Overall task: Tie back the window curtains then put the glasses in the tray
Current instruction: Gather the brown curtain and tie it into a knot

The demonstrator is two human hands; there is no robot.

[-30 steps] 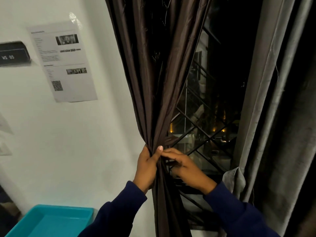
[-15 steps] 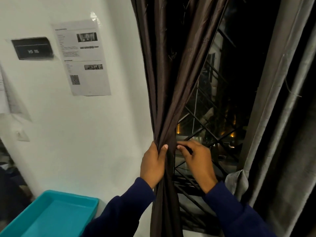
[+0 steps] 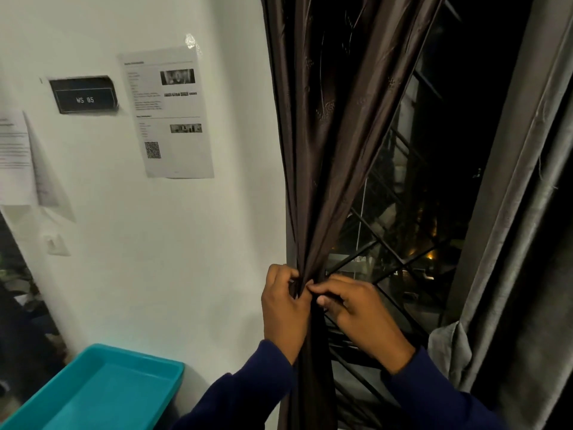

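Hands close in on gathered brown curtain [image 3: 313, 181] at a night window.

The right hand [image 3: 359, 315], a moment ago beside the bunch, now reaches across it, fingertips [image 3: 313, 288] curled onto the cloth; the left hand [image 3: 283, 308] grips the bunch from the wall side, fingers wrapped tight. The tying looks under way, though no tie-back shows. The grey curtain [image 3: 508, 243] hangs loose; the teal tray [image 3: 161, 372] waits below left, no glasses in view.

Teal tray [image 3: 148, 367] at lower left, beside white wall | what it rests on is out of view | tray interior shows nothing inside | front edge cropped
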